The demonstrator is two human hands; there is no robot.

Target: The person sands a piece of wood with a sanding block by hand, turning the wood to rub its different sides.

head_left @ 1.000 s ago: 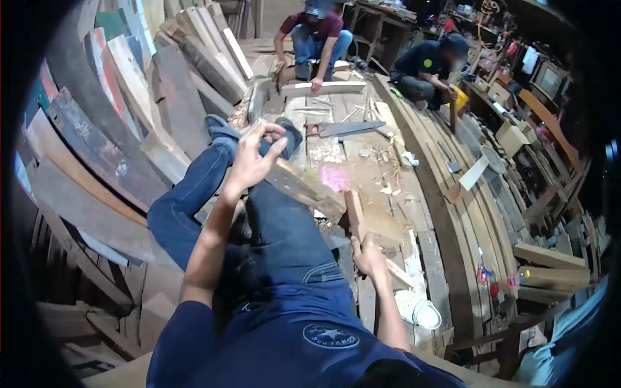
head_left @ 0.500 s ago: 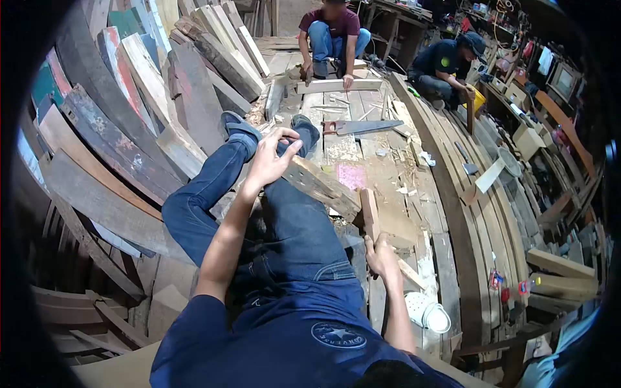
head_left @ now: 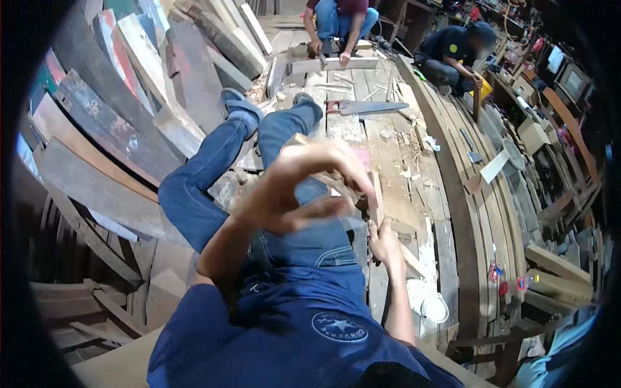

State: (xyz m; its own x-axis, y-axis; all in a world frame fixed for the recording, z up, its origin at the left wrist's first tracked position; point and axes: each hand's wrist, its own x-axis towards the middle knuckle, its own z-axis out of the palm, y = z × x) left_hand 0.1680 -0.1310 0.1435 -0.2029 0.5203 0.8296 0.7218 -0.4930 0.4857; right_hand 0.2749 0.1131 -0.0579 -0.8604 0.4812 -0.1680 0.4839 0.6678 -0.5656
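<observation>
My left hand (head_left: 310, 184) is raised over my lap, a little blurred, its fingers curved and apart from the thumb with nothing between them. Its fingertips are near the upper part of a narrow wooden piece (head_left: 376, 202); whether they touch it I cannot tell. My right hand (head_left: 386, 243) is wrapped round the lower end of that piece, which stands up from the fist. Behind my left hand a thick wooden block is mostly hidden. Past my feet a handsaw (head_left: 372, 107) with a reddish-brown handle lies on the plank floor (head_left: 446, 258).
Two people crouch ahead, one in a maroon shirt (head_left: 349, 8) with a curved board (head_left: 333, 64), the other in a dark shirt (head_left: 453, 48) by a yellow container (head_left: 484, 89). Boards (head_left: 103, 123) lean at left; long beams (head_left: 462, 213) run along the right. A white clog (head_left: 432, 306) lies by my right arm.
My left hand has left the end of the thick block and moved right and nearer, towards the narrow piece. My right hand keeps its hold. The view has shifted slightly.
</observation>
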